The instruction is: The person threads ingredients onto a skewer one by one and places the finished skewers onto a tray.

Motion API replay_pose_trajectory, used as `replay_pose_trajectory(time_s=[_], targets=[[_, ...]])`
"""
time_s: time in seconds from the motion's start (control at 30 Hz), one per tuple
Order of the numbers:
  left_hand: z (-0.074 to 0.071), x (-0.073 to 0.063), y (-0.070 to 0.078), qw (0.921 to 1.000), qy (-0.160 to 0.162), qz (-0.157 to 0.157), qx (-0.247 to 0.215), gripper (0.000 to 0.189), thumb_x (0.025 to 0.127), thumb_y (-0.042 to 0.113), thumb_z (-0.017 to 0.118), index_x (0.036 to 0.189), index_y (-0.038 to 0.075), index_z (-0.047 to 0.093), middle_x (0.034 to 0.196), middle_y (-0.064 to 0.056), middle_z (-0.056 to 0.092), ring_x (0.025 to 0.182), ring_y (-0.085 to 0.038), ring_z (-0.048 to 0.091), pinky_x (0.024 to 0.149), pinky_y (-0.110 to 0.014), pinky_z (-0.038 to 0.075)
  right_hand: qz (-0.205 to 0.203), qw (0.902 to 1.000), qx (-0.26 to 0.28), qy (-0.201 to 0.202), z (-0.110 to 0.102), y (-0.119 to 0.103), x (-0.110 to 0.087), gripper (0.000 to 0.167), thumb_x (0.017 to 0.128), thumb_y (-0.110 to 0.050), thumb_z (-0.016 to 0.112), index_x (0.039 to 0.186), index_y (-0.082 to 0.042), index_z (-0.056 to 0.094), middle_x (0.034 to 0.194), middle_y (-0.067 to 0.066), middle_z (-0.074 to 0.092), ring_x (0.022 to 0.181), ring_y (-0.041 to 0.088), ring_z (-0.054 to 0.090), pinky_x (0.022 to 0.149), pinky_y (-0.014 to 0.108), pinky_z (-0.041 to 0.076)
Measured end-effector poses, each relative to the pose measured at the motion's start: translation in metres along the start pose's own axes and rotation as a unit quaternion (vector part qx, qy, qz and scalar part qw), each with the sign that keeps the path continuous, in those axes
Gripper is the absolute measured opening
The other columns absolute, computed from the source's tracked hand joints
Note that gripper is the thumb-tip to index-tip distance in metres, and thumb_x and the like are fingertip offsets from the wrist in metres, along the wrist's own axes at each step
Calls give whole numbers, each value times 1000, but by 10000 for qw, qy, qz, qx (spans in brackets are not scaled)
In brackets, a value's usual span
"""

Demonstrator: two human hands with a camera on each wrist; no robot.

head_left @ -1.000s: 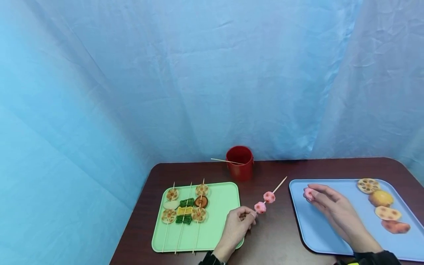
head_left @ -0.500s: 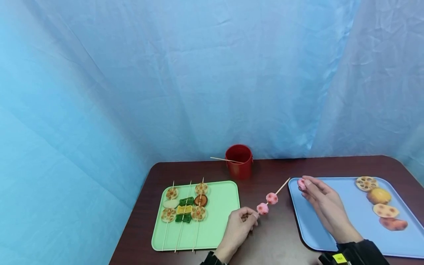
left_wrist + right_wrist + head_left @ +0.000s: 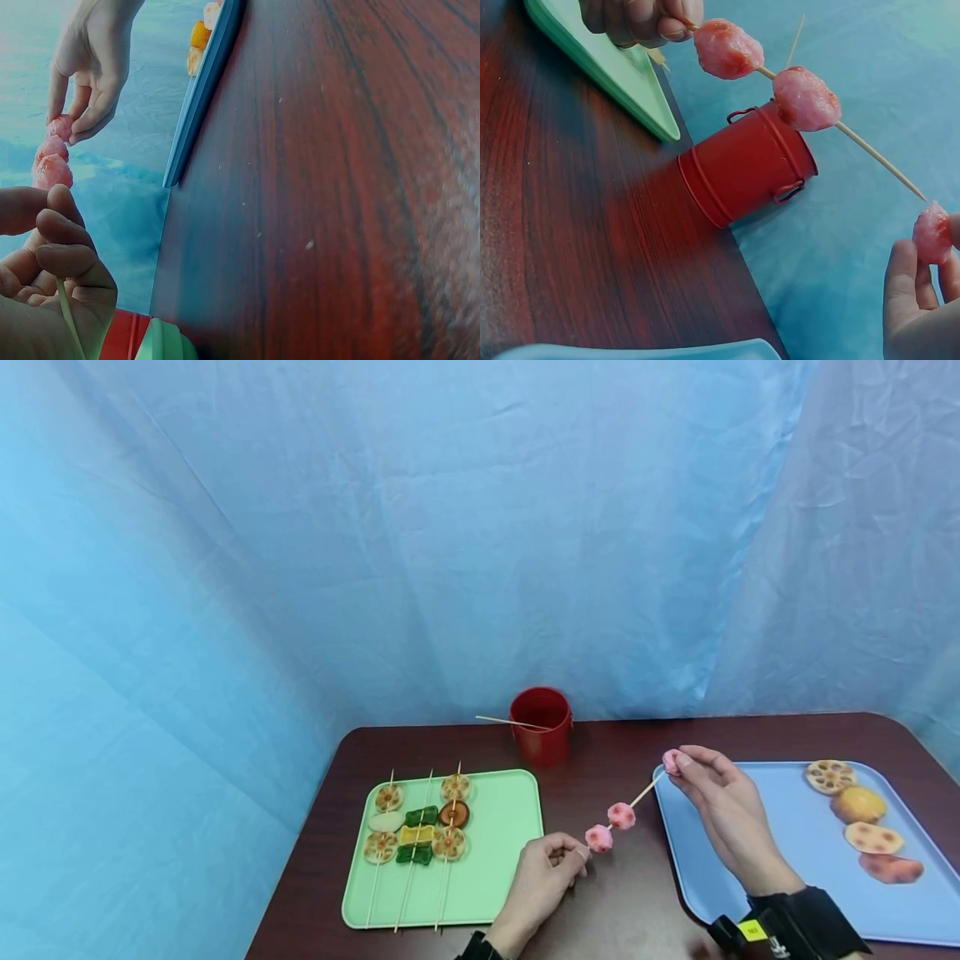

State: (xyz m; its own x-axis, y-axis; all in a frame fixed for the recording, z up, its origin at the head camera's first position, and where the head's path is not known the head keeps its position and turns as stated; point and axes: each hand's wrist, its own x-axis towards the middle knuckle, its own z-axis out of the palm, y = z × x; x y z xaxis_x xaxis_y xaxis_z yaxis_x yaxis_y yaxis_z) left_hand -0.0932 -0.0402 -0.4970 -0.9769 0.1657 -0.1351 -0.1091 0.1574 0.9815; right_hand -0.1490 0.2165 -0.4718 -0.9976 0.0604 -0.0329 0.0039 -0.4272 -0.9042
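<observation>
My left hand [image 3: 543, 881] pinches the lower end of a bamboo skewer [image 3: 647, 792] that slants up to the right above the table. Two pink meatballs with reddish patches are threaded on it, the lower meatball [image 3: 599, 837] right beside my fingertips, the upper meatball [image 3: 622, 815] just past it. Between thumb and fingers, my right hand [image 3: 731, 818] holds a third pink meatball [image 3: 932, 234] at the skewer's pointed end. In the right wrist view the tip meets the top of this ball. The skewer's rear end shows below the left palm in the left wrist view.
On the left, a green tray [image 3: 506, 852] bears three loaded skewers. A blue tray [image 3: 787, 810] at right carries a lotus root slice [image 3: 830, 776], a yellow-brown round piece [image 3: 859, 804] and two flat pieces. A red bucket [image 3: 542, 747] with a thin stick stands behind, near blue cloth.
My right hand has moved left and upward with its meatball, from over the blue tray to the skewer's tip. The left hand and skewer have shifted slightly right.
</observation>
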Motion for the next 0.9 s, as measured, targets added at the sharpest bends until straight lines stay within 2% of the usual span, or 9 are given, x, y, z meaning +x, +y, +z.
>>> replay_pose_trajectory(time_s=[0.23,0.4,0.5,0.63,0.9], targets=[[-1,0,-1,10000,14,77,34,19,95,13,69,90,-6,72,66,2,63,53,-9,50,47,-17,39,-131,9998,-139,5,4,1,-1,28,101,-17,68,124,-6,57,111,-2,70,102,5,69,90,20,54],[-1,0,-1,9999,33,74,75,19,94,13,69,90,-5,72,66,0,64,53,-9,50,47,-18,39,-276,9993,-247,-95,4,1,-1,31,102,-16,67,127,-2,56,112,-1,71,104,6,70,91,21,54],[-1,0,-1,9999,48,67,95,19,95,14,70,89,-4,73,66,1,64,53,-9,50,47,-18,39,-315,9975,-635,-37,5,0,-2,32,101,-17,68,127,-2,56,111,-3,72,104,5,69,90,18,54],[-1,0,-2,9999,53,99,108,18,95,13,70,89,-3,73,66,2,64,53,-10,50,46,-18,40,-222,9919,-1246,61,6,-2,-4,35,99,-22,72,129,-7,59,109,-7,73,101,4,69,87,15,52],[-1,1,-2,9998,52,142,139,18,95,14,70,89,-3,73,65,6,63,53,-10,50,46,-18,39,195,9899,-1372,-314,7,-4,-7,39,100,-24,71,133,-5,61,113,-6,74,104,5,69,91,17,52]])
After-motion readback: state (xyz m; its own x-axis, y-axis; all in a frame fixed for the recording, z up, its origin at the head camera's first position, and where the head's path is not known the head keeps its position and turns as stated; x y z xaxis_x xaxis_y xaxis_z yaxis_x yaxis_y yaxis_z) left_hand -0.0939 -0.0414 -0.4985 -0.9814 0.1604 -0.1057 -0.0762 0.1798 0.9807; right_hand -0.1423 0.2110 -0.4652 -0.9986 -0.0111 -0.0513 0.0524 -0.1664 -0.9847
